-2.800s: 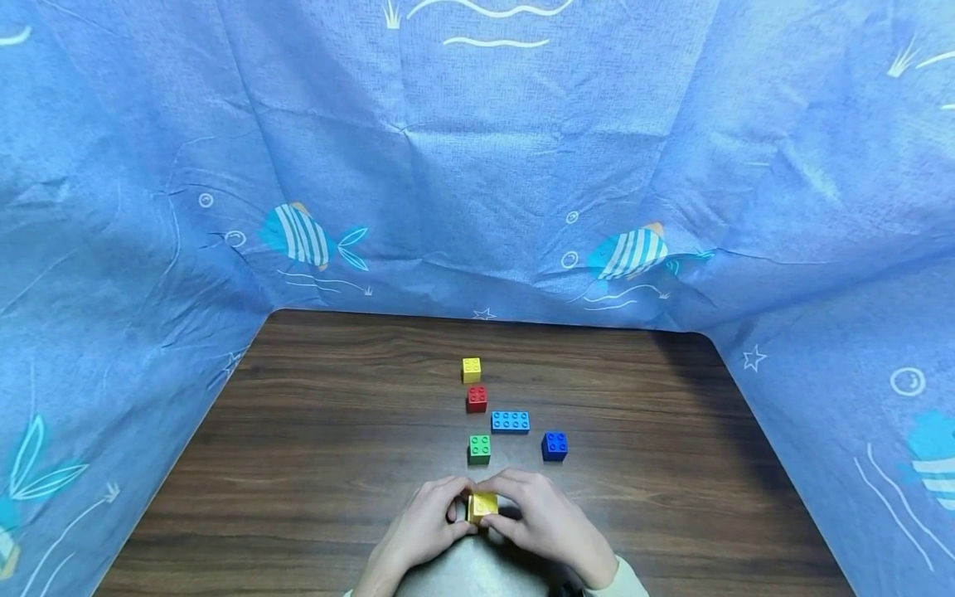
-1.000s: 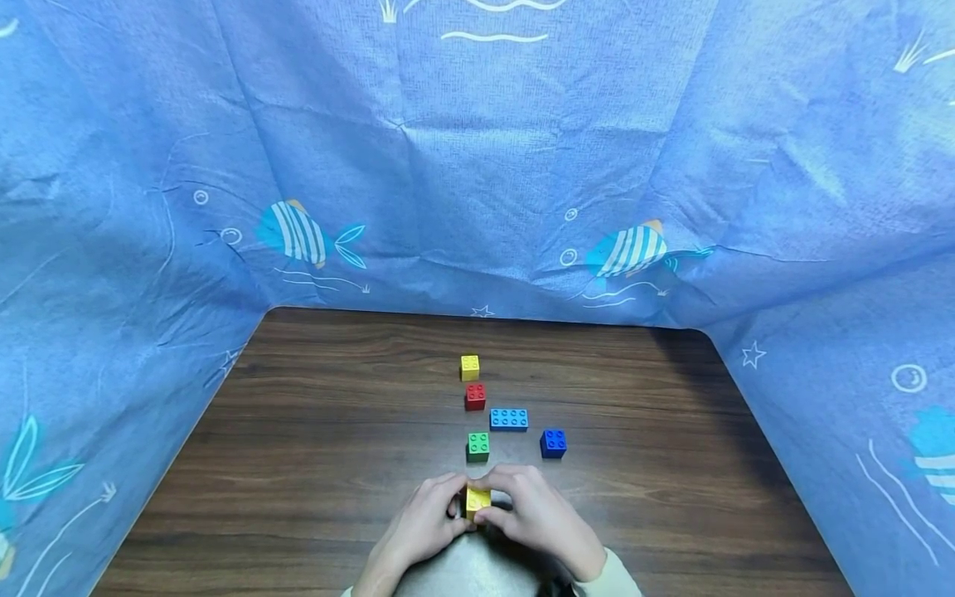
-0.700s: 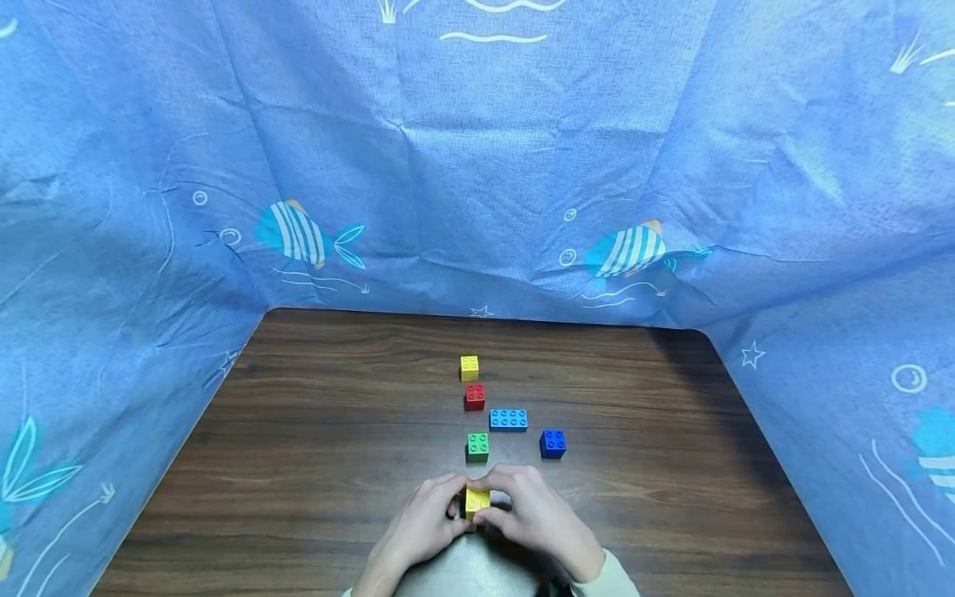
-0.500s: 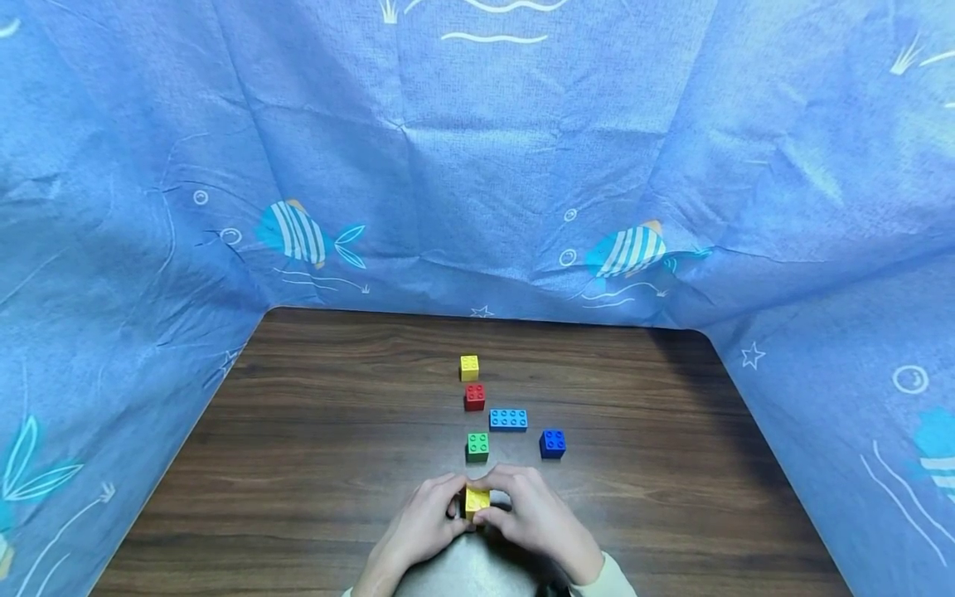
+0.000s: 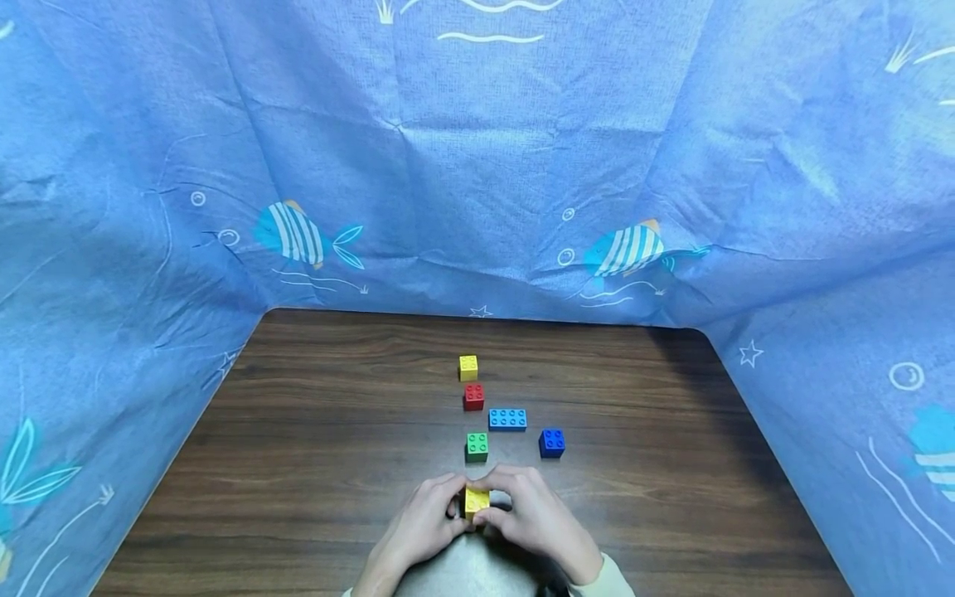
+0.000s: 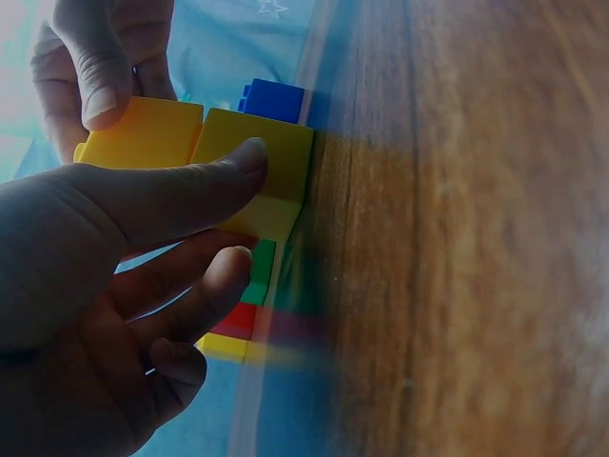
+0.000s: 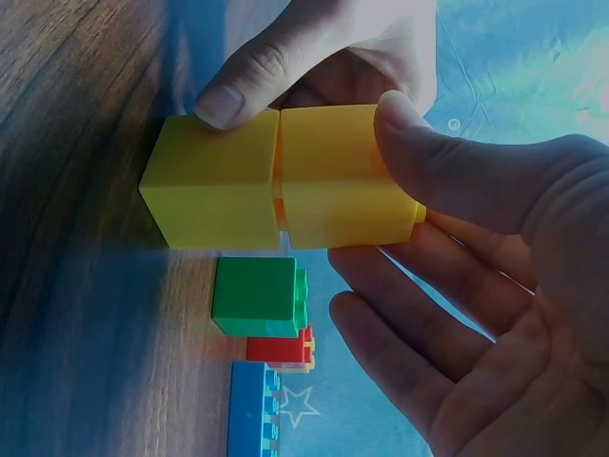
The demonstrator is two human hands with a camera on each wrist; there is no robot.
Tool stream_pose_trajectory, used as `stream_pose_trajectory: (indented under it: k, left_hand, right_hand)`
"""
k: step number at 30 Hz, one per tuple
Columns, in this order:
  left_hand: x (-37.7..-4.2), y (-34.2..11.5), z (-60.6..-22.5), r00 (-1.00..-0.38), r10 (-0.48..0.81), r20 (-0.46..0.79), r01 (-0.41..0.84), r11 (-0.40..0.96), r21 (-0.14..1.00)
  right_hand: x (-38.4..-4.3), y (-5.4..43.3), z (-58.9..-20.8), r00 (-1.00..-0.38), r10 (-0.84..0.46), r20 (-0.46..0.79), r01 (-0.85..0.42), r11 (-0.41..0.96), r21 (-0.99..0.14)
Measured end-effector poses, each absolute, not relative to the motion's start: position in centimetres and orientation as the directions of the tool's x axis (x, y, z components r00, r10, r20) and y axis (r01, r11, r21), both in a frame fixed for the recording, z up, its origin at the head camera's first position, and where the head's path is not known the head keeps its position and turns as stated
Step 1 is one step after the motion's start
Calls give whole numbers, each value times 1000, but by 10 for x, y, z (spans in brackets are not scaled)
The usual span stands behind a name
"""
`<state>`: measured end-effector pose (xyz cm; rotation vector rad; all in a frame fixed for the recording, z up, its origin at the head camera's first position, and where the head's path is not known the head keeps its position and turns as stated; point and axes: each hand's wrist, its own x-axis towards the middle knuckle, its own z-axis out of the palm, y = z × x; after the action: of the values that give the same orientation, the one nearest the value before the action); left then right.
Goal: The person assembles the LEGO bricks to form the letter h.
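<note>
Near the table's front edge two yellow bricks stand one on the other. My left hand [image 5: 421, 521] pinches the lower yellow brick [image 7: 214, 176] near the tabletop, its thumb along one side. Above it, my right hand [image 5: 533, 516] pinches the upper yellow brick [image 7: 333, 171] between thumb and fingers. A thin seam shows between the two bricks in both wrist views, slightly wider at one side in the right wrist view. In the head view the fingers hide most of the lower brick.
Beyond the hands stand a green brick [image 5: 477, 447], a dark blue brick [image 5: 552, 443], a long light blue brick [image 5: 507, 419], a red brick [image 5: 473, 396] and another yellow brick [image 5: 467, 367]. A blue fish-print cloth [image 5: 477, 166] encloses the wooden table [image 5: 298, 431].
Since the oldest frame the upper yellow brick and my right hand have shifted slightly left, and the yellow edge at its left no longer shows. Over the last second the hands barely move.
</note>
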<state>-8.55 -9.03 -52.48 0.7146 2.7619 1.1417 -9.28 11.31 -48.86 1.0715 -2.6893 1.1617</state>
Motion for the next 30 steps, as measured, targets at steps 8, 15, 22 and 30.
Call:
stream_pose_trajectory:
  k: [8, 15, 22, 30]
  left_hand:
    - [-87, -90, -524, -890, 445, 98, 383, 614, 690]
    - [-86, -91, -524, -890, 445, 94, 379, 613, 693]
    - [-85, -90, -525, -890, 440, 122, 395, 609, 688]
    - [-84, -91, -525, -885, 443, 143, 414, 606, 679]
  right_hand:
    - [-95, 113, -489, -772, -579, 262, -584, 483, -652]
    - [-94, 114, -490, -779, -572, 254, -573, 487, -659]
    - [-94, 115, -494, -790, -557, 258, -559, 478, -678]
    - [-93, 113, -490, -825, -534, 184, -496, 530, -688]
